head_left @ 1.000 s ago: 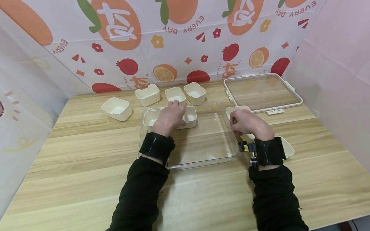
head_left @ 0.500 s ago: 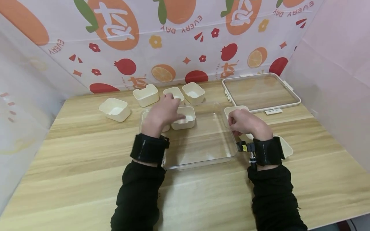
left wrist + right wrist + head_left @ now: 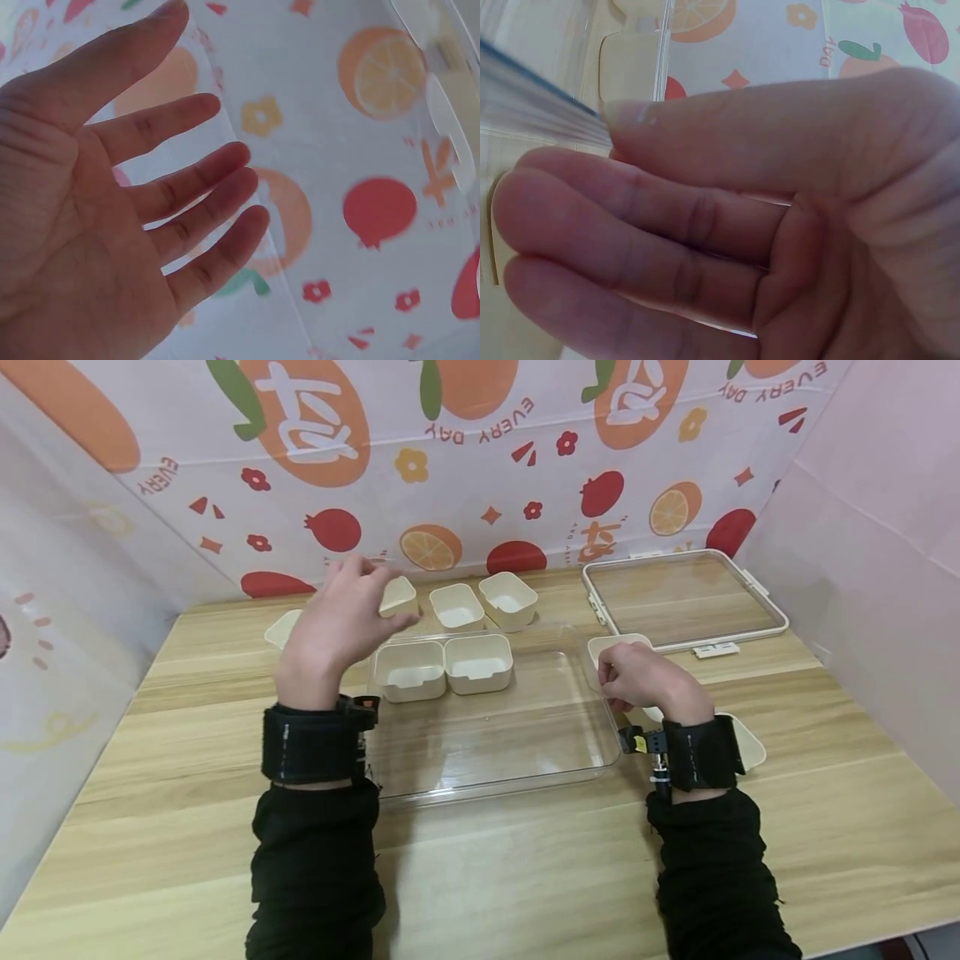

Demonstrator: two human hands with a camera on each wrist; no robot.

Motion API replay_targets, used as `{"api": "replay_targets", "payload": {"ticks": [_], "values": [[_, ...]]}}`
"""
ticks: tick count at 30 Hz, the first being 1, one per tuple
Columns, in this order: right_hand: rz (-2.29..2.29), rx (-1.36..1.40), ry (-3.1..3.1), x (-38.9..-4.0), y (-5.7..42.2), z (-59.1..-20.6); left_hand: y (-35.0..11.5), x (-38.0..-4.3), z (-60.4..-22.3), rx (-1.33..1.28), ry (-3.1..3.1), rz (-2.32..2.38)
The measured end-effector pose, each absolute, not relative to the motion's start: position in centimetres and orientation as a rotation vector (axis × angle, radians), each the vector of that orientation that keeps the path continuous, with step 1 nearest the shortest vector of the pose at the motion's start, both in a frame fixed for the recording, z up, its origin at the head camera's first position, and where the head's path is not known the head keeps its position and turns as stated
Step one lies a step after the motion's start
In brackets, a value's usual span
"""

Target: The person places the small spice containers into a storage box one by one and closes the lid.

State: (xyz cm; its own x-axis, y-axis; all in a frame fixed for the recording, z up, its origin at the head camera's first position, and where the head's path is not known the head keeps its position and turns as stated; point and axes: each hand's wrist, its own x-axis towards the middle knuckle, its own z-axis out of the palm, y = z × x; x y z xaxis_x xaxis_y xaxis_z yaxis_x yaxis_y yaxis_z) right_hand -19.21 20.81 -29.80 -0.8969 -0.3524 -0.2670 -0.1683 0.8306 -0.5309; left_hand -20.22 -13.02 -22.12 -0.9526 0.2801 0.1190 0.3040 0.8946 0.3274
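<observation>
My left hand (image 3: 341, 618) hovers in the air past the back left corner of the clear plastic bin (image 3: 487, 788), holding nothing. Its fingers are spread apart in the left wrist view. Side by side within the bin, at its back left, sit two small cream cups, a left cup (image 3: 410, 683) and a right cup (image 3: 480, 672). At the bin's right side, my right hand (image 3: 645, 681) pinches the rim (image 3: 551, 90) between thumb and fingers, as the right wrist view shows. The rest of the bin's right rim is partly hidden by that hand.
Several more cream cups stand behind the bin, among them a middle cup (image 3: 457, 608) and one beside it (image 3: 510, 600). Others, such as a far right cup (image 3: 745, 745), lie partly hidden around my right hand. A clear lid (image 3: 686, 597) with a white frame lies back right.
My left hand has let go of the cups in the bin and moved left and up, uncovering both. My right hand has kept its hold on the rim.
</observation>
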Motion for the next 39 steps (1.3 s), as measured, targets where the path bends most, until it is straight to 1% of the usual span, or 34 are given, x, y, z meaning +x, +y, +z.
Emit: {"api": "replay_targets", "payload": {"ticks": [9,21,29,39], "values": [[-0.742,-0.374,2.641,-19.2,20.9,-30.0,-16.9,-20.6,-23.9,-0.399,-2.935,-0.546],[-0.722,-0.378,2.645,-19.2,20.8,-29.9,-22.3,-22.5,-27.4,-0.269,-2.955,-0.718],[-0.715,-0.375,2.644,-19.2,20.9,-29.8,-23.7,-23.6,-29.7,-0.203,-2.964,-0.681],[-0.737,-0.414,2.646,-19.2,21.0,-29.8,-24.6,-24.4,-31.3,-0.118,-2.978,-0.717]]}}
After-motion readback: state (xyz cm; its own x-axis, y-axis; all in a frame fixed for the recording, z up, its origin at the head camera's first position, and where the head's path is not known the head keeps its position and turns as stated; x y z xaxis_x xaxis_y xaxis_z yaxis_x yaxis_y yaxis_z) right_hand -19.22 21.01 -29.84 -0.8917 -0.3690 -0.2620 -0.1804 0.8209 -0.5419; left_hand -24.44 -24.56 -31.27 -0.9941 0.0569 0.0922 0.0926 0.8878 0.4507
